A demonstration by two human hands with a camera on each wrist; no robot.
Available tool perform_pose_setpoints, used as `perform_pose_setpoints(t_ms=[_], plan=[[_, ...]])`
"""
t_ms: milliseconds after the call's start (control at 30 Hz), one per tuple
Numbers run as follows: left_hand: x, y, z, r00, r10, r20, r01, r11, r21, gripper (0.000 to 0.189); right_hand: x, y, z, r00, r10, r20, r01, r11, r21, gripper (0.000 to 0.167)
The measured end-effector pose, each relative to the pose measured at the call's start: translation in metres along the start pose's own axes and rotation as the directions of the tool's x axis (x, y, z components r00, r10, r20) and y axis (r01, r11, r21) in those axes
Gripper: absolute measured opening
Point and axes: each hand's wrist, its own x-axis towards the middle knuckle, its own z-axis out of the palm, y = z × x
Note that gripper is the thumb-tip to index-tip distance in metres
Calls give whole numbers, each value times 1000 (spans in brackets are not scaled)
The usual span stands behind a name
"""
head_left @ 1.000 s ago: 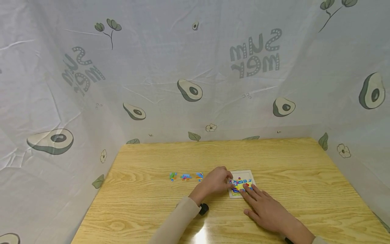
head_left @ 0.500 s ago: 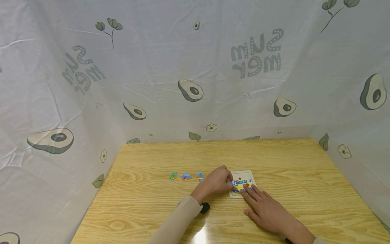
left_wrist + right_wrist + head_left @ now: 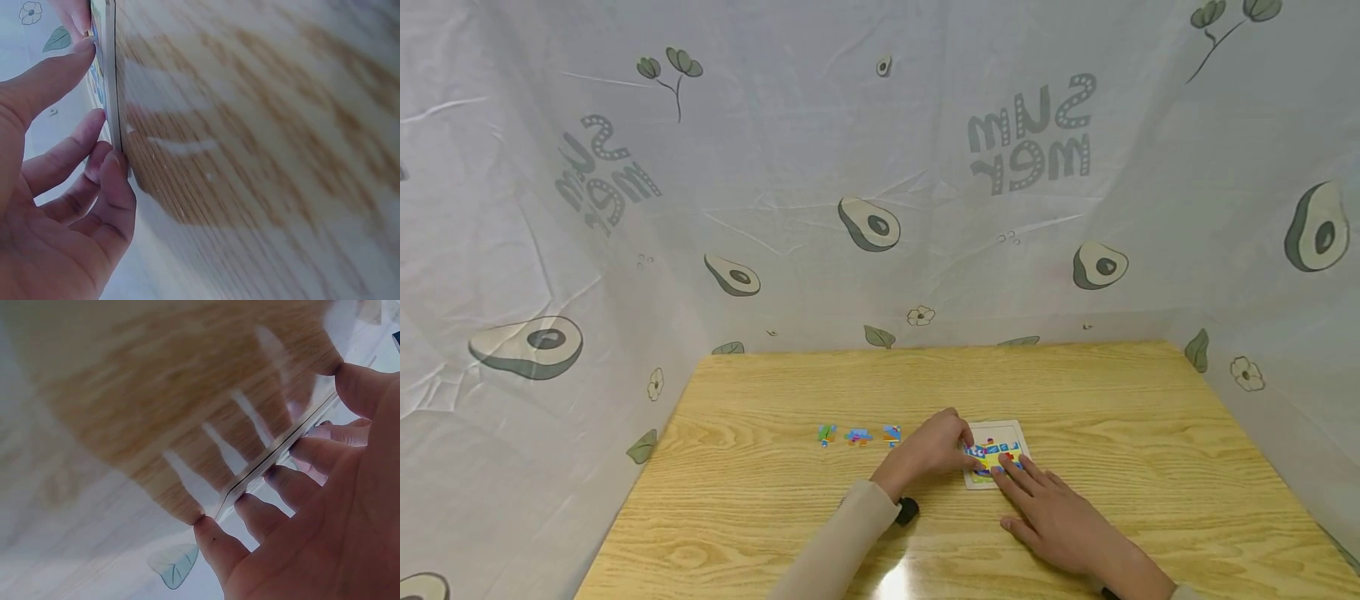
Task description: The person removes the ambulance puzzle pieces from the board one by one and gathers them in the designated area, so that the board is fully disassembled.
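Note:
A small jigsaw puzzle in a pale square tray (image 3: 1018,433) lies right of the table's middle, its lower part filled with colourful pieces. My left hand (image 3: 931,450) bends over the tray's left side, thumb and index fingertip pinching a puzzle piece (image 3: 977,452) on the tray; the hand partly covers it. In the left wrist view the left hand's other fingers curl at the tray's edge (image 3: 112,75). My right hand (image 3: 1063,517) lies with fingers extended, fingertips resting on the puzzle's lower right; in the right wrist view its fingertips line the tray edge (image 3: 275,450).
Three loose puzzle pieces stand in a row left of the hands: a green one (image 3: 826,434), a blue and pink one (image 3: 857,436) and a blue and orange one (image 3: 891,434). The wooden table (image 3: 760,517) is bordered by a printed white curtain (image 3: 790,167).
The piece at my left fingertips has shifted slightly on the tray, and the left hand has moved a little to the right. My right hand has stayed put.

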Motion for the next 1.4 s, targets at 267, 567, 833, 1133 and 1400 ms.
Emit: perform_pose_setpoints(t_ms=[267, 567, 833, 1133, 1400], plan=[[1, 2, 0, 1000, -11, -11, 11, 1000, -20, 26, -1, 0, 1, 1000, -2, -12, 2, 1000, -1, 63], [0, 3, 0, 1000, -29, 2, 29, 999, -34, 27, -2, -2, 1, 1000, -7, -15, 7, 1000, 3, 62], [1, 4, 0, 1000, -19, -8, 18, 1000, -23, 28, -2, -3, -1, 1000, -2, -6, 2, 1000, 8, 63], [0, 3, 0, 999, -37, -2, 37, 998, -51, 27, -2, -2, 1, 1000, -9, -30, 8, 1000, -12, 62], [2, 4, 1, 999, -39, -12, 39, 998, -54, 26, 0, -2, 0, 1000, -4, -23, 4, 1000, -18, 62]])
